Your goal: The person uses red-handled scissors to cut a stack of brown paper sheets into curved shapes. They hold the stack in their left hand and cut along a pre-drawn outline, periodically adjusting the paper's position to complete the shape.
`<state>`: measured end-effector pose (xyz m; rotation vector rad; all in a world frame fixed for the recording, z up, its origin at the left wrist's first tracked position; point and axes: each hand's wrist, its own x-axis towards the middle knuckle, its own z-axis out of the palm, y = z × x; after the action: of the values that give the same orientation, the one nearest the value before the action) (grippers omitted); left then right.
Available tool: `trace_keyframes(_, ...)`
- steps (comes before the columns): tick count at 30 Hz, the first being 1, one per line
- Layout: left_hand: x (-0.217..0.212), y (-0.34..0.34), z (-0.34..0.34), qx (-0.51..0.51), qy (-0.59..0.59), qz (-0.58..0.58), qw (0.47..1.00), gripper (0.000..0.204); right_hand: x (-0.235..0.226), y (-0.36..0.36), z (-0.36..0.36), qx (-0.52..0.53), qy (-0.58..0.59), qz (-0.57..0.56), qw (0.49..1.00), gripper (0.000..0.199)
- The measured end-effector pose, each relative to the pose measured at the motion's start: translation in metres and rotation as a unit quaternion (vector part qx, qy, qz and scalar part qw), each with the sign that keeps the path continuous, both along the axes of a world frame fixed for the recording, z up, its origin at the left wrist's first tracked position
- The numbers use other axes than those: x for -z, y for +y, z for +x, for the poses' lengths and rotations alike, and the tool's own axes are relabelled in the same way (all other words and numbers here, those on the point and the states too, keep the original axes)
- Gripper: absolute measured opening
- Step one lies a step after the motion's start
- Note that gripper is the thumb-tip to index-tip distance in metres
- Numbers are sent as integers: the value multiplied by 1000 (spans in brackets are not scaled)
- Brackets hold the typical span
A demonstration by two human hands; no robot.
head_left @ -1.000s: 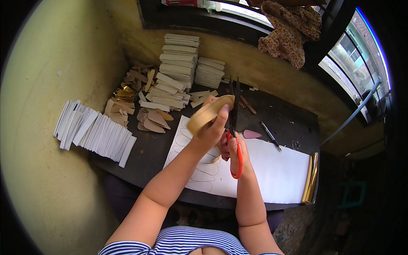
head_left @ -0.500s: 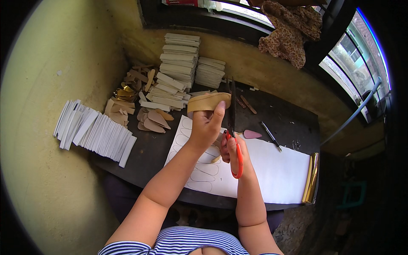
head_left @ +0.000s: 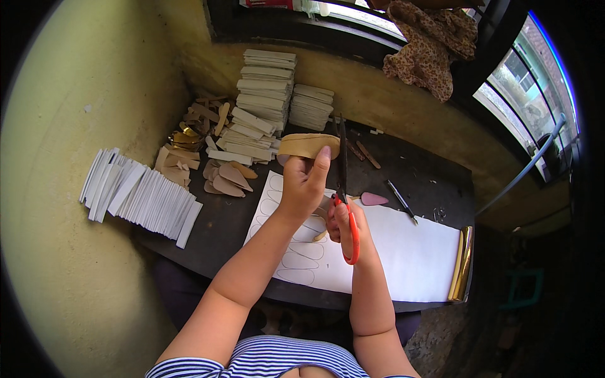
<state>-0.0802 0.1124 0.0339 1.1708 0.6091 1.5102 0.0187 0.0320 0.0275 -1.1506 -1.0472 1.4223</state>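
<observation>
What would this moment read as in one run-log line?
left hand: holds curved tan strip | right hand: holds red-handled scissors, blades beside strip | dark table: white sheet with traced outlines, pen

Left hand (head_left: 301,189) — partly hidden by tan strip (head_left: 307,146), paper (head_left: 413,258) partly covered by forearms (head_left: 372,291), shirt (head_left: 283,358) cut off below, teal frame (head_left: 539,287) blurred by shadow.

Bright window (head_left: 532,88), shadowed floor (head_left: 435,346), bent edges
</observation>
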Motion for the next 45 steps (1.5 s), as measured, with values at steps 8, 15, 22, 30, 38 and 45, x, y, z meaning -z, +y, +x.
trace_keyframes(8,0,1,2,-16,-11,14,1000,17,1,0,0,3,0,5,1000,49)
trace_keyframes(15,0,2,1,-2,10,-7,1000,16,0,1,-1,10,-13,20,1000,47)
trace_keyframes(22,0,4,4,-48,52,54,996,17,11,4,4,16,-101,24,995,38)
trace_keyframes(30,0,2,2,-52,148,113,981,16,15,6,4,31,-69,66,995,40)
trace_keyframes(38,-1,7,-1,-56,143,144,978,16,13,4,6,30,-75,54,995,40)
trace_keyframes(45,-4,4,0,-50,131,117,983,16,12,3,8,19,-76,53,996,43)
